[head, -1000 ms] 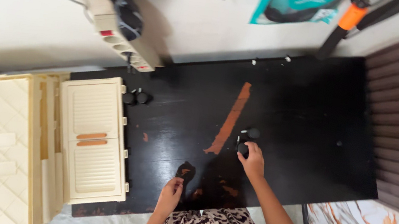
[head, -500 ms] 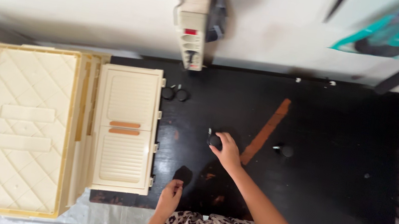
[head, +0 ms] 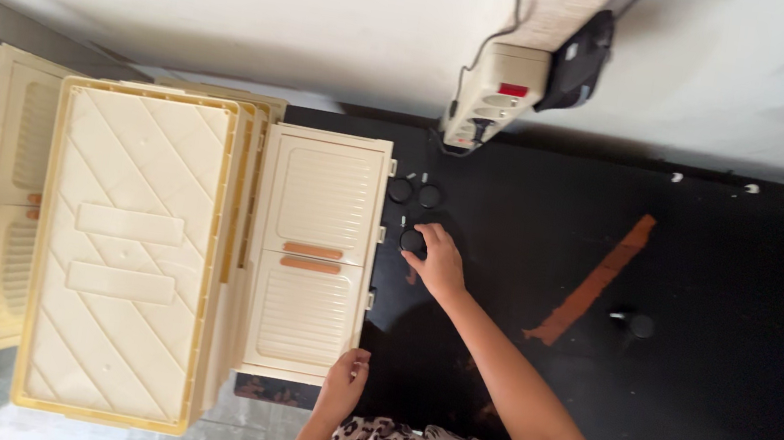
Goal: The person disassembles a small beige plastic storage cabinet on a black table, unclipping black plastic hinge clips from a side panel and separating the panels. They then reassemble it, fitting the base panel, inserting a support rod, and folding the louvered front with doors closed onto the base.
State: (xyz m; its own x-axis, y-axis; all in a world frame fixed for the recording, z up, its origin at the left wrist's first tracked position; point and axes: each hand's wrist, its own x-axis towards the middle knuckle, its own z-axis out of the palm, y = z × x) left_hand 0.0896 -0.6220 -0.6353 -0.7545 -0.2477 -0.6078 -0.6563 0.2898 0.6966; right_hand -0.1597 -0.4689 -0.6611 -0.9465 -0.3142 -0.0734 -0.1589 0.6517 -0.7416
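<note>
My right hand (head: 437, 261) reaches across a black mat (head: 692, 391) and its fingers close around a small black round knob (head: 412, 242). Just beyond it lie two more black round knobs (head: 414, 193) side by side. My left hand (head: 345, 385) rests at the near corner of a cream plastic door panel (head: 315, 250) with two brown handles, touching its edge. Another black round piece (head: 640, 325) sits alone to the right on the mat.
Larger cream plastic panels (head: 126, 246) lie stacked to the left, one with diagonal ribs. A white power strip (head: 488, 102) with a black plug lies at the mat's far edge. A long brown streak (head: 596, 282) marks the mat.
My right hand has carried a black knob leftward across the mat, from near the brown streak to beside the cream door panel. My left hand has shifted to the panel's near corner.
</note>
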